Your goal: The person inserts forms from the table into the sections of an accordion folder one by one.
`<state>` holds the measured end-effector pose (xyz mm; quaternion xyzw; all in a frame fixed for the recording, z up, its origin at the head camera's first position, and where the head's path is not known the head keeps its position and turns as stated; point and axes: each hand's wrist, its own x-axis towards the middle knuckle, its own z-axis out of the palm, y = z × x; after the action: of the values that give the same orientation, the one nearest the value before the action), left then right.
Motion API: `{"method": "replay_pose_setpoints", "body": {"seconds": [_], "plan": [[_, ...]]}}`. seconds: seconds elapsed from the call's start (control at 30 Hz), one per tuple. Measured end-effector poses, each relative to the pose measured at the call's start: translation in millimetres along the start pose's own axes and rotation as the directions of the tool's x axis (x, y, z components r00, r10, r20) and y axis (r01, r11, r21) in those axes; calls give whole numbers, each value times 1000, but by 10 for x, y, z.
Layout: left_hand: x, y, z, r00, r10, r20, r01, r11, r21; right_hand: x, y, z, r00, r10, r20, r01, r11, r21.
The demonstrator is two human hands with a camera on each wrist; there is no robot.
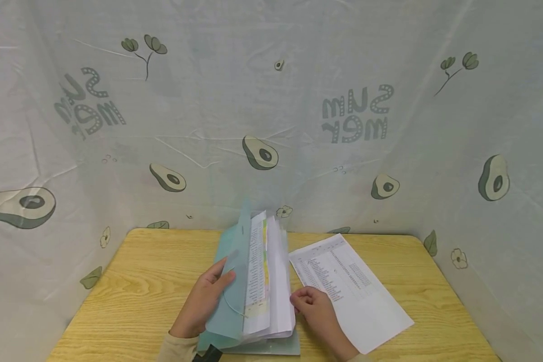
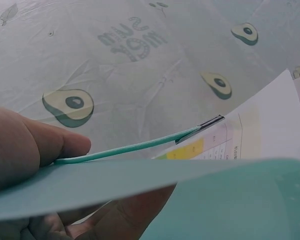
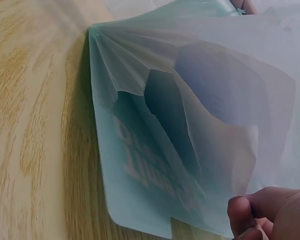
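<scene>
A teal expanding file folder [image 1: 228,314] stands partly spread open on the table, with a printed, colour-marked sheet [image 1: 256,261] and white pages inside. My left hand [image 1: 202,300] holds its front cover, thumb on the inner side and fingers behind. Beside that thumb, a teal elastic cord [image 2: 130,150] runs along the cover in the left wrist view. My right hand [image 1: 315,309] pinches the edge of a translucent divider [image 3: 225,155] between thumb and forefinger. In the right wrist view the fanned pockets gape apart, and faint lettering shows on the back cover [image 3: 125,195].
A loose printed sheet [image 1: 366,322] lies on the wooden table [image 1: 163,266] to the right of the folder, with my right forearm close along its left edge. A pale curtain [image 1: 208,100] printed with avocados hangs behind the table and at both sides.
</scene>
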<state>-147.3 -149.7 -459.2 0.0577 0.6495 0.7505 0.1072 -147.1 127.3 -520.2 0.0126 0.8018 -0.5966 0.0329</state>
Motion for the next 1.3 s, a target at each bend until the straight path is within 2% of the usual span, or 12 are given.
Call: {"method": "replay_pose_setpoints", "body": {"seconds": [0.27, 0.47, 0.63, 0.77, 0.9, 1.1, 1.2, 1.3], "plan": [[9, -14, -1, 1000, 13, -12, -13, 1000, 5, 26, 54, 34, 1000, -12, 17, 12, 1000, -5], [5, -17, -6, 999, 13, -29, -13, 1000, 19, 13, 21, -26, 1000, 8, 3, -8, 1000, 3], [-5, -10, -32, 999, -1, -43, 1, 1000, 6, 44, 31, -217, 999, 20, -51, -21, 999, -27], [-11, 0, -45, 999, -2, -40, 1, 1000, -12, 85, 116, -539, 988, -10, -152, -14, 987, -157], [-13, 6, -54, 999, -2, -37, 2, 1000, -21, 92, 237, -1002, 976, -22, -215, -52, 942, -331], [-13, 20, -60, 999, -2, -37, 2, 1000, -16, 69, 424, -1671, 970, -29, -240, -98, 860, -500], [-1, 19, -60, 999, -6, -36, 5, 1000, -19, 69, 494, -1925, 966, -29, -258, -131, 804, -581], [7, 13, -61, 999, -8, -33, 7, 1000, -26, 72, 547, -2085, 964, 13, -267, -185, 754, -630]]}}
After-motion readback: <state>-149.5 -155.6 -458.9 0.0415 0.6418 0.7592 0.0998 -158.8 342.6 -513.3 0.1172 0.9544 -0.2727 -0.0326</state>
